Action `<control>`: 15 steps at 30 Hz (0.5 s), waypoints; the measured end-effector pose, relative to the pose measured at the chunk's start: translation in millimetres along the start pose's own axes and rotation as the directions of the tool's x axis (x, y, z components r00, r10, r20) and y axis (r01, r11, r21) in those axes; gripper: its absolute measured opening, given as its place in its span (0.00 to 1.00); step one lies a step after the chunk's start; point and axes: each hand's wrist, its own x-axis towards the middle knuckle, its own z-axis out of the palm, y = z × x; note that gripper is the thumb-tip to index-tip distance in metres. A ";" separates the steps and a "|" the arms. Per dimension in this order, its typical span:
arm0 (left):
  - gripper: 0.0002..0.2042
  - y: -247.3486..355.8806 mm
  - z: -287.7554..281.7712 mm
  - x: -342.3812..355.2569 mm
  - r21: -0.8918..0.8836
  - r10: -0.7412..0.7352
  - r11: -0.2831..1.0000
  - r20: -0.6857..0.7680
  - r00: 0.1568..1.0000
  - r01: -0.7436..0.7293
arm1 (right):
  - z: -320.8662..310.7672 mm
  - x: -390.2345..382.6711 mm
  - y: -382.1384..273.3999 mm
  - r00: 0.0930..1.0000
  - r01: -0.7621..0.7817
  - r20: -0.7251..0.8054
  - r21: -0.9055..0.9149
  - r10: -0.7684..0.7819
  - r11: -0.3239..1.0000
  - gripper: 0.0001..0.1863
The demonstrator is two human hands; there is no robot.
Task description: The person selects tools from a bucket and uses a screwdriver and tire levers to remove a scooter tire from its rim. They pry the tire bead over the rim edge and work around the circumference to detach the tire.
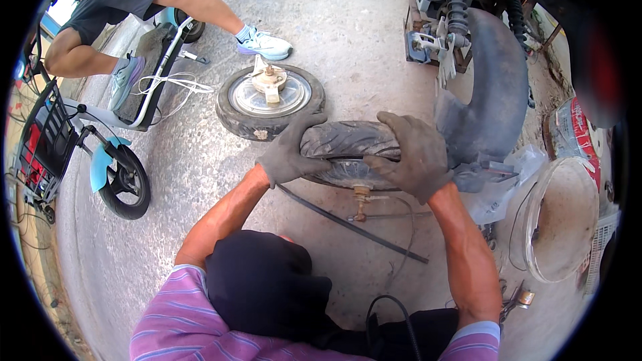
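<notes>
A black treaded tyre stands upright in front of me, partly seated on a wheel rim, with a dark gap between tyre and rim. My left hand, in a grey work glove, grips its left side with the fingers over the tread. On the opposite side my gloved right hand clasps the tyre, thumb pressed across the near sidewall. A brass-coloured axle end sticks out of the wheel toward me. The far side of the wheel is hidden. A black rod or hose lies on the ground just below it.
Another wheel with a metal hub lies flat just beyond. A person sits at the far left, one shoe near that wheel, beside a blue scooter. At right are a motorbike's fender, a plastic bag and a white bucket.
</notes>
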 end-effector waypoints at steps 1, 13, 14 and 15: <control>0.48 -20.8 7.0 -10.3 -0.125 -0.090 0.988 0.005 0.996 0.090 | 0.4 -0.4 0.1 1.000 0.009 -0.012 0.012 -0.008 1.000 0.40; 0.47 -14.6 -7.3 -7.6 -0.155 -0.288 0.945 0.027 0.957 0.289 | 14.1 -22.5 30.6 0.981 -0.127 -0.106 0.282 0.162 0.951 0.40; 0.47 -1.2 -18.6 0.3 -0.083 -0.281 0.956 0.015 0.960 0.281 | 20.2 -27.5 31.6 0.972 -0.163 -0.108 0.337 0.210 0.927 0.40; 0.47 8.3 -27.3 7.3 -0.011 -0.265 0.964 0.007 0.964 0.265 | 23.8 -30.5 32.3 0.959 -0.200 -0.112 0.387 0.261 0.900 0.40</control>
